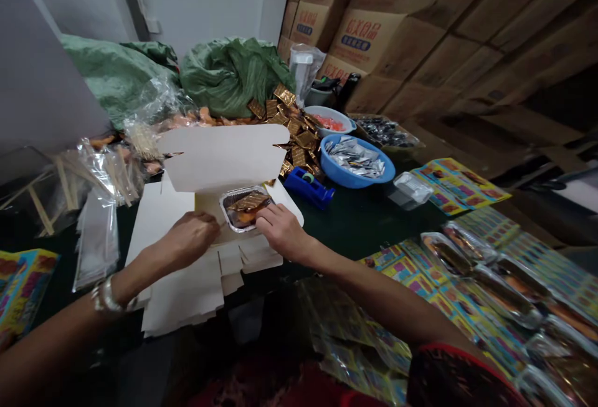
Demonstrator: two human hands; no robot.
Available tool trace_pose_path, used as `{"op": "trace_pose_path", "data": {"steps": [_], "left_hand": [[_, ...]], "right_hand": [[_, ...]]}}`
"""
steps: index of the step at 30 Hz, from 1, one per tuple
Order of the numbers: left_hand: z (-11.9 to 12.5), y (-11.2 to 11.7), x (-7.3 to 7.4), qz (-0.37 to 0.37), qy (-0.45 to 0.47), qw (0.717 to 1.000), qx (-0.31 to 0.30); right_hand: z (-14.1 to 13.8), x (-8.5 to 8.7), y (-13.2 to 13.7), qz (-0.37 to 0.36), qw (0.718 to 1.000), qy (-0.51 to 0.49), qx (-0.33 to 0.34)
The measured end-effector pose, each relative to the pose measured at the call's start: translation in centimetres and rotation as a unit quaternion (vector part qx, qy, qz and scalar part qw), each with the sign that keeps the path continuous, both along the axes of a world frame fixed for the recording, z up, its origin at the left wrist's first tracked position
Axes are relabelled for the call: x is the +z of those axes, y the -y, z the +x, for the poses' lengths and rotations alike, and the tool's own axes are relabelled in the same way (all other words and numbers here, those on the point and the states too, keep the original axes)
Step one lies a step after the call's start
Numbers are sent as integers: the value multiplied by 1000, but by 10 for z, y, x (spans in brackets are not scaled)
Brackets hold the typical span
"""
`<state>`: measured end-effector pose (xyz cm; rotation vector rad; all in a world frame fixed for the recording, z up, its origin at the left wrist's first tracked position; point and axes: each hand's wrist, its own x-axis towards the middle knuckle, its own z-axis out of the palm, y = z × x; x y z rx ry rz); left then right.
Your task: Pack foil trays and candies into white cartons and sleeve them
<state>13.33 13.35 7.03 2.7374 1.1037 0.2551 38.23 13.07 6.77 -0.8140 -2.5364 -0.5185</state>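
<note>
Red-trimmed sleeve (460, 376) lowest; left hand (187, 239), fingers together against white carton (224, 158); right hand (283, 230), fingers together on foil tray (245, 207) (steadying it inside carton).

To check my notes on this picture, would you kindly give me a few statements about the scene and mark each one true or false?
1. The right hand rests on a foil tray in an open white card box. True.
2. The blue bowl holds gold sachets. False: it holds silver sachets, and the gold ones lie heaped behind the box.
3. A blue tape dispenser sits beside the box, in front of the bowl. True.
4. The wrist of the left hand is bare. False: it wears a bracelet.
</note>
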Motion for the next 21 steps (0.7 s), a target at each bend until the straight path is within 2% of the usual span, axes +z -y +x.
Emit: {"op": "trace_pose_path", "data": {"steps": [3,6,9,12,18,20,21], "left_hand": [[-8,25,3,15,-67,998,-10],[-7,35,-3,63,-45,997,-1],[-12,32,-10,78,-4,997,20],[-21,25,-13,66,55,996,7],[-30,25,-10,71,139,988,-20],[-34,25,-11,82,174,981,6],[-36,25,-13,91,195,975,45]], "right_hand": [[-9,-7,-2,-53,997,33,-41],[-10,-8,-3,-103,992,41,-54],[3,-7,-5,-136,990,19,-16],[17,-3,-15,-159,987,18,3],[12,8,-54,-171,982,73,-23],[9,2,-59,-183,982,27,-47],[9,-4,-58,-189,979,-20,-69]]}}
